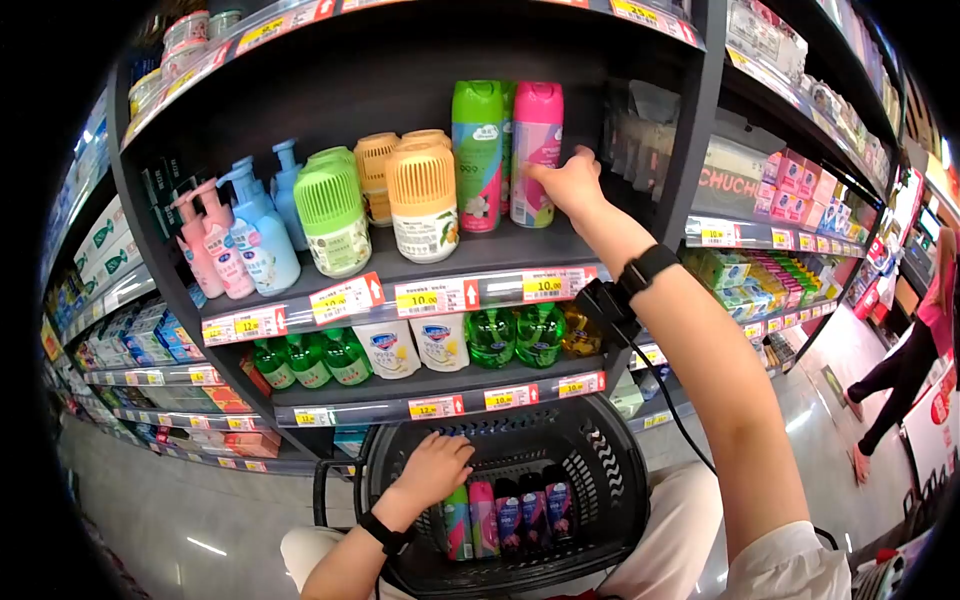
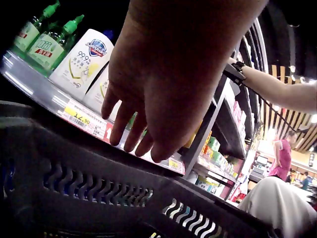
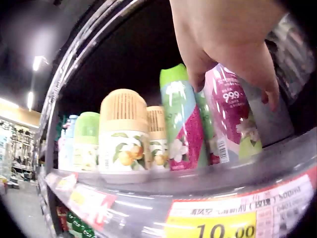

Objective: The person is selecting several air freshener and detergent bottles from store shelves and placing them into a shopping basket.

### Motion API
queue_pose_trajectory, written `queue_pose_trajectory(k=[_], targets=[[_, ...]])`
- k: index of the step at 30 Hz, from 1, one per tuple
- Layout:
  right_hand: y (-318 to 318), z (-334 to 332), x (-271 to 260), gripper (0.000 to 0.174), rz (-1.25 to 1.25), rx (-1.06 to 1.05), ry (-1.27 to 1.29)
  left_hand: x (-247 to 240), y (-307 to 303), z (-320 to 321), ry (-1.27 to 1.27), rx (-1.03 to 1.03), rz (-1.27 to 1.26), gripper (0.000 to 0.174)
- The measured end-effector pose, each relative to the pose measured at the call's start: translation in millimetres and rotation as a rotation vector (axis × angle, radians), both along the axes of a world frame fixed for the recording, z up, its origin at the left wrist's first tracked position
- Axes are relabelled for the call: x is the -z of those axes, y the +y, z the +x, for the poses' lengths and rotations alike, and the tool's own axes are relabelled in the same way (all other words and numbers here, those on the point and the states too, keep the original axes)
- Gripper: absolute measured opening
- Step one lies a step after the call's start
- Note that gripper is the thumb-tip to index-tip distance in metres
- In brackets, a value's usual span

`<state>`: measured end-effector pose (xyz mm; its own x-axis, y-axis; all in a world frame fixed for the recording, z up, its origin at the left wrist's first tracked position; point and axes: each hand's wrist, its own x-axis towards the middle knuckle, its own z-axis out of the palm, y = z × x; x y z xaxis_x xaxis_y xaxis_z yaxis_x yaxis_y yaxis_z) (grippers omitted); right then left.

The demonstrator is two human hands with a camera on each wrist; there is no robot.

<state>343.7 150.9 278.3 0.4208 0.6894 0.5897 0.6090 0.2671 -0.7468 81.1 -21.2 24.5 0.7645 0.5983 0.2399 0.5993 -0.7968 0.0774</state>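
My right hand (image 1: 570,185) is at a pink air freshener spray can (image 1: 537,150) standing on the shelf. The thumb overlaps the can's front, and the other fingers extend past its right side with a gap. In the right wrist view, the right hand (image 3: 233,44) straddles the top of the pink can (image 3: 230,104). A green-capped spray can (image 1: 478,150) stands just left of it, with another green one partly hidden behind. My left hand (image 1: 435,468), fingers loose, hangs over the black basket (image 1: 610,500). Inside lie a green can (image 1: 458,525), a pink can (image 1: 484,520) and several dark ones (image 1: 533,510).
Orange-capped (image 1: 425,200) and green-capped (image 1: 335,215) tubs and pump bottles (image 1: 262,235) share the shelf. Green bottles (image 1: 540,335) and white pouches (image 1: 440,340) sit below, behind price strips (image 1: 440,295). Clear packaging (image 1: 640,140) is at right. A person (image 1: 930,310) stands in the aisle.
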Motion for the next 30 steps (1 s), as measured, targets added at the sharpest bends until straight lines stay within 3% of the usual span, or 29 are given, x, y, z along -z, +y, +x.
queue_pose_trajectory(k=[3, 7, 13, 15, 21, 23, 28, 29, 30], targets=[[26, 7, -2, 0.083, -0.1, 0.103, -0.038, -2, -1, -4, 0.05, -0.027, -0.075, 0.031], [25, 1, -5, 0.08, -0.21, -0.053, 0.155, -5, -1, -9, 0.055, -0.035, -0.053, 0.031], [36, 12, 1, 0.067, -0.214, -0.014, -0.089, -7, -4, -8, 0.064, -0.028, -0.054, 0.031], [27, 13, 2, 0.076, -0.189, 0.004, -0.131, -9, -5, -8, 0.059, -0.025, -0.06, 0.031], [-15, 12, 4, 0.067, 0.257, 0.043, -0.406, -15, -8, -10, 0.055, -0.042, -0.046, 0.03], [-31, 17, 8, 0.064, 0.404, -0.035, -0.464, -15, -8, -12, 0.039, -0.042, -0.045, 0.029], [-88, 27, 10, 0.058, 0.493, -0.155, -0.501, -18, -8, -14, -0.077, -0.029, -0.032, 0.029], [-107, 22, 11, 0.052, 0.563, -0.086, -0.567, -19, -8, -16, -0.101, -0.022, -0.026, 0.029], [-127, 20, 14, 0.054, 0.482, -0.044, -0.585, -19, -9, -17, -0.119, -0.02, -0.016, 0.029]])
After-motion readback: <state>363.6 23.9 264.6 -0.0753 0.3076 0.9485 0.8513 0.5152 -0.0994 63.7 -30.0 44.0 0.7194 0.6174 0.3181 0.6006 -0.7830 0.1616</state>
